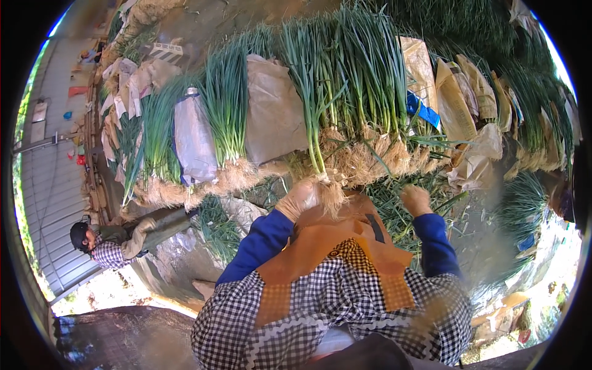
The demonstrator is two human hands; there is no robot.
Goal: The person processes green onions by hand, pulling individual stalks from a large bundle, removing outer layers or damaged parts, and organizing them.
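My left hand is closed round a few green onions, just above their pale, shaggy roots. The stalks stand nearly upright, leaning away from me, and their roots hang over the front of an orange-brown apron. To the right, my right hand is curled into a fist over loose green leaves; whatever it may hold is hidden. Directly ahead, a thick row of green onions stands with its roots toward me.
Brown sacking, a whitish sack and paper sacks separate more bunches. Another person in a checked top and dark cap works at the left. Leaf trimmings lie on the ground. A corrugated metal wall runs along the left.
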